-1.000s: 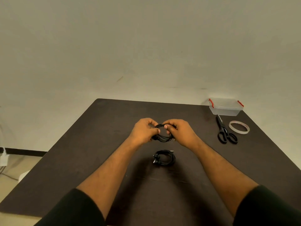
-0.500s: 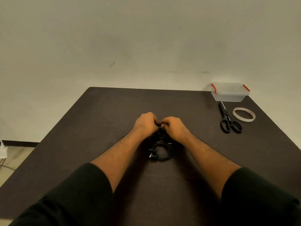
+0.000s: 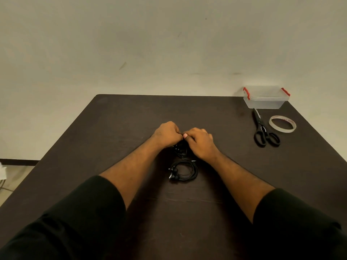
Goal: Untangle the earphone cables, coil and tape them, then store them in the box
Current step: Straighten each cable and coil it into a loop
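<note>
Left hand [image 3: 167, 134] and right hand [image 3: 200, 140] meet mid-table, fingers curled pinching coil [image 3: 180, 149], likely keeping loops together. Second coil [image 3: 185, 170] lies nearer. Box [image 3: 265, 99], scissors [image 3: 262, 131], tape [image 3: 282, 123] far right.

A sparsely furnished indoor room, more a plain workspace or recording setup than a lived-in home, though its exact kind cannot be told. A dark brown table [image 3: 112, 128] stands pushed against a bare, off-white wall [image 3: 169, 44] marked with a few scuffs. A dark skirting strip [image 3: 18, 162] runs along the base of the wall at left, above a pale floor [image 3: 16, 175]. On the table's far right corner sit a clear plastic box [image 3: 266, 99] with red clips, black scissors [image 3: 262, 130] and a roll of tape [image 3: 282, 124].
</note>
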